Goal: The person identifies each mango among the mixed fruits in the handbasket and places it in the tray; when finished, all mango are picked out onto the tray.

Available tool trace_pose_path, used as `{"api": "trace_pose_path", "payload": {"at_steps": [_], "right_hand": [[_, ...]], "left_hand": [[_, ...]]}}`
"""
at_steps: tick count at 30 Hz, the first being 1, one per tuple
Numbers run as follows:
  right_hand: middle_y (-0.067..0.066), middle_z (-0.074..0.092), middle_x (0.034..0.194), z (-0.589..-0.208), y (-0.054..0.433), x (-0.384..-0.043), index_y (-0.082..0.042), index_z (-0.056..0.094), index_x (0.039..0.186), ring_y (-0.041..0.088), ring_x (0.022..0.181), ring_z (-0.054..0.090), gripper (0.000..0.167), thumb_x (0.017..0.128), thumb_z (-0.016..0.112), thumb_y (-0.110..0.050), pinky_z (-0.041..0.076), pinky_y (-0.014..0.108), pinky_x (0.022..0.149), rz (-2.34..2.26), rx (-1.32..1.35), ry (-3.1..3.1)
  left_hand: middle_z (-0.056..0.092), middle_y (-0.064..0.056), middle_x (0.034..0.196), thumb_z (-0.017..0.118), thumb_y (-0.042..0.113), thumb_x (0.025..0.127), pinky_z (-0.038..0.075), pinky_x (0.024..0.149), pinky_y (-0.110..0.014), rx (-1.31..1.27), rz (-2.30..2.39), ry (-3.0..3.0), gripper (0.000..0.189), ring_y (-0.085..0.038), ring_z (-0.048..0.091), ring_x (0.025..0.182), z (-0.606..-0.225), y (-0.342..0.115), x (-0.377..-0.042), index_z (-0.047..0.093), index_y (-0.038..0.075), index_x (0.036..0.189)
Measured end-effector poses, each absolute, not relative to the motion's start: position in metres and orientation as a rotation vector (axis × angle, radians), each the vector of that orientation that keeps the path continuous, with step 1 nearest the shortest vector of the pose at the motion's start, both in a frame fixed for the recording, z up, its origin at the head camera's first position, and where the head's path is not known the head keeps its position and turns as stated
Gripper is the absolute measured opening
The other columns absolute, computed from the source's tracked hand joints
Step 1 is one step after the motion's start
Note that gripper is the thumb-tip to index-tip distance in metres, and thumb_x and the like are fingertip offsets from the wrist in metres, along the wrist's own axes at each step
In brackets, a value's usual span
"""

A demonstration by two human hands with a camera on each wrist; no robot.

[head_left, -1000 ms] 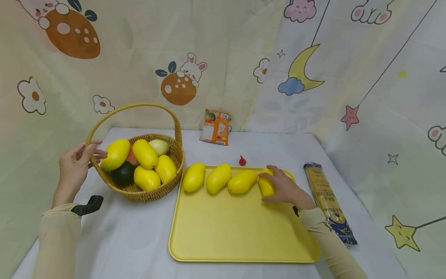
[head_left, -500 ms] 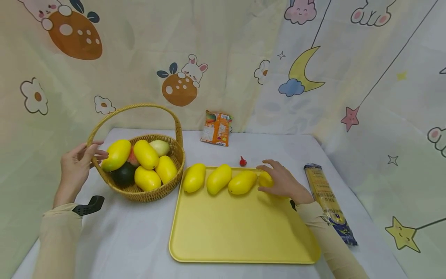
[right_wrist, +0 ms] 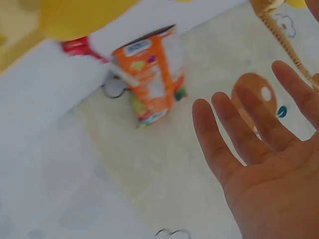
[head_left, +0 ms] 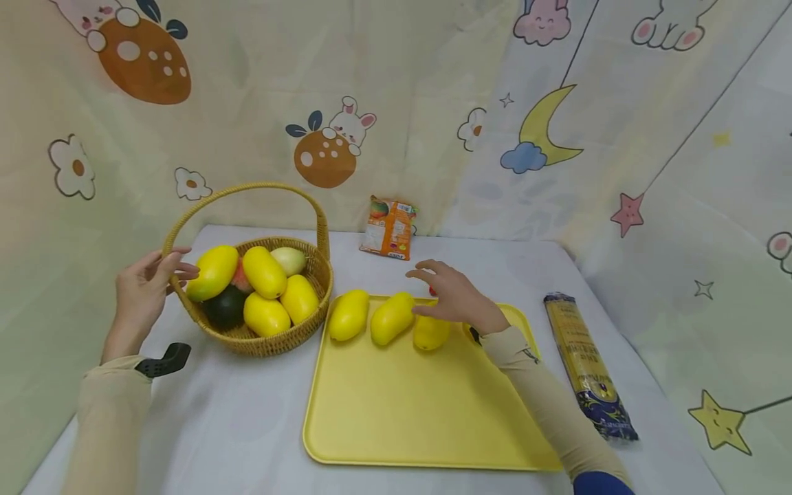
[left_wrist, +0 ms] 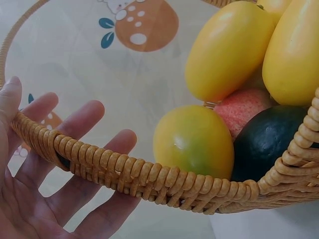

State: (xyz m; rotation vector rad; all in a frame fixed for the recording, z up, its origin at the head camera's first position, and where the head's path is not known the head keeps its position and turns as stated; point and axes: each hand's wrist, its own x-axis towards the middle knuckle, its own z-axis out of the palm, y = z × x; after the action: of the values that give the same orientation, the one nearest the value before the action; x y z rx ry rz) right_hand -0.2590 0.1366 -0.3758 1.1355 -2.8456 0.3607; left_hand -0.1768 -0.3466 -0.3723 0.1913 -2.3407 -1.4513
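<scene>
Head view: mangoes [head_left: 391, 319] let go

The left hand [head_left: 144, 292] touches the wicker basket [head_left: 266, 345], fingers loose; mangoes line the yellow tray [head_left: 427, 405]; the right hand [head_left: 454, 293], empty, has just swung left off them; we judge them placed.

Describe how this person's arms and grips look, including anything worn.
The left sleeve and right sleeve are long and plain beige, reaching the wrists. The left grip and right grip are ungloved. A black, curved device sits on the left wrist. Something blue shows beside the right sleeve at the bottom edge.
</scene>
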Motion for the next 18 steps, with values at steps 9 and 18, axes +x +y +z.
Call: {"api": "trace_pose_path", "payload": {"at_steps": [9, 18], "right_hand": [[0.012, 0.049, 0.138, -0.370, 0.066, -0.276, -0.014, 0.054, 0.134, 0.029, 0.126, 0.049, 0.057, 0.086, 0.072, -0.039, 0.046, 0.044, 0.098, 0.377, 1.290, -2.806], [0.008, 0.054, 0.131, -0.368, -0.002, -0.283, -0.013, 0.053, 0.136, 0.022, 0.117, 0.054, 0.061, 0.084, 0.073, -0.039, 0.048, 0.036, 0.096, 0.353, 1.430, -2.754]], "left_hand": [[0.065, 0.025, 0.081, 0.048, 0.040, 0.098, 0.046, 0.072, -0.003, 0.159, -1.451, -2.326, 0.046, 0.006, 0.064, 0.079, -0.371, -0.341, -0.178, 0.057, 0.006, 0.129], [0.065, 0.025, 0.081, 0.049, 0.040, 0.098, 0.046, 0.072, -0.004, 0.160, -1.445, -2.320, 0.045, 0.007, 0.063, 0.079, -0.371, -0.343, -0.176, 0.058, 0.008, 0.128]]}}
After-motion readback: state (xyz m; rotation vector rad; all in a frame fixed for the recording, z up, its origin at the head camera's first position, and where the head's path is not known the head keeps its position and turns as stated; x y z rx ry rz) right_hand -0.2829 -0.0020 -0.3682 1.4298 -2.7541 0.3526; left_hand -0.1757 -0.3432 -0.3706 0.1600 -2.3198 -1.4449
